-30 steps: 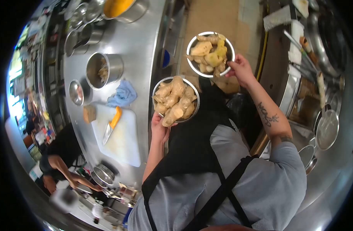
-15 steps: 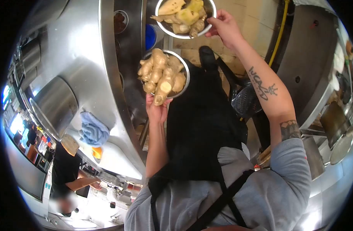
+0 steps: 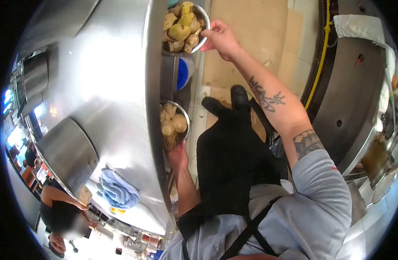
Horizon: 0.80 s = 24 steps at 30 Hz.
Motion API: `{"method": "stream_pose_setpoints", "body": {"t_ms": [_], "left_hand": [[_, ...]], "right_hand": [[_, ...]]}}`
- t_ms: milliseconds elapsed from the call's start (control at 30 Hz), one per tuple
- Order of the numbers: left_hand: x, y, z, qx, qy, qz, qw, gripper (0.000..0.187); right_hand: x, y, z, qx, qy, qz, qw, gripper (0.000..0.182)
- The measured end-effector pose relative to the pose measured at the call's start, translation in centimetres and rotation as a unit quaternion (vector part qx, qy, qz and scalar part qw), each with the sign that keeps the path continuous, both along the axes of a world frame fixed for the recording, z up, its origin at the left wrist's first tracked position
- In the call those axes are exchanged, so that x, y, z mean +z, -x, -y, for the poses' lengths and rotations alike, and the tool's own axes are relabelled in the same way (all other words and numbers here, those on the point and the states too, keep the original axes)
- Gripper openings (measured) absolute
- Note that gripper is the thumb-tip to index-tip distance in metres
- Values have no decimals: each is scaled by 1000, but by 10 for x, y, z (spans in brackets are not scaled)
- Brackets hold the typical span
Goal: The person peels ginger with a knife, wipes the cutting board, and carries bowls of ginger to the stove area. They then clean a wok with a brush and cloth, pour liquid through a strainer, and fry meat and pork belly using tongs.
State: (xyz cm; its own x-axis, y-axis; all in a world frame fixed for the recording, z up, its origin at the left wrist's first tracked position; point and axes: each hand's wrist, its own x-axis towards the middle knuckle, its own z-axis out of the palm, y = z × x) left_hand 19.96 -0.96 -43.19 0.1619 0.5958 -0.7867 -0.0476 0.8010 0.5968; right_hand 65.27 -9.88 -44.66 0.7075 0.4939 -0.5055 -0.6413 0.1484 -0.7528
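Observation:
At the top of the view, my right hand (image 3: 219, 40) grips the rim of a metal bowl (image 3: 203, 13) by its right side, thumb over the edge. Yellowish and tan pieces of ginger (image 3: 181, 31) fill it. Lower down, my left hand (image 3: 178, 157) holds a second metal bowl (image 3: 186, 118) from its near side, the fingers partly hidden. Knobbly ginger roots (image 3: 172, 125) lie in that one. Both bowls are partly under the edge of the steel counter (image 3: 153, 108), which hides their left sides.
A blue-lined white bucket (image 3: 184, 73) stands between the bowls, lower down. On the counter are a large steel pot (image 3: 68, 151) and a blue cloth (image 3: 117, 188). Another person (image 3: 62, 212) is beyond the counter. A yellow hose (image 3: 319, 65) runs along the right. Cardboard (image 3: 246, 56) covers the floor.
Both hands have carried their bowls left, in under the counter's edge. The left bowl sits lower in the view. The view has shifted, and the other person has changed posture.

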Motion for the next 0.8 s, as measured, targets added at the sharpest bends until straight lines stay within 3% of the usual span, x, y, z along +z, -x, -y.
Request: {"method": "stream_pose_setpoints", "body": {"t_ms": [100, 200, 300, 367, 433, 500, 600, 700, 767, 800], "left_hand": [[-17, 19, -9, -78, -6, 174, 982, 31], [-43, 41, -17, -67, 17, 234, 970, 34], [-29, 27, -15, 32, 39, 132, 990, 36], [-21, 18, -15, -12, 1, 232, 973, 37], [-12, 12, -12, -6, -1, 241, 971, 40], [-5, 3, -8, 57, 14, 167, 984, 44], [-1, -10, -4, 39, 3, 83, 996, 43], [12, -13, 7, 76, 129, 160, 976, 37], [24, -15, 26, -50, 146, 37, 987, 35], [30, -6, 39, -43, 240, 110, 964, 35]], "right_hand": [[0, -9, -18, -1, -2, -4, 1000, 18], [-6, -13, -36, 9, -7, 10, 1000, 18], [3, -17, -53, 12, -2, -1, 1000, 19], [-7, -18, -66, 1, -11, 13, 1000, 20], [-11, -22, -82, -10, -10, 23, 1000, 20], [-9, -23, -91, 17, -3, 22, 1000, 21], [3, -18, -101, 17, -35, -14, 999, 25], [17, -9, -88, 33, -43, -61, 997, 39], [33, 9, -64, 29, -19, -115, 993, 41], [37, 20, -50, 25, -8, -149, 988, 42]]}}
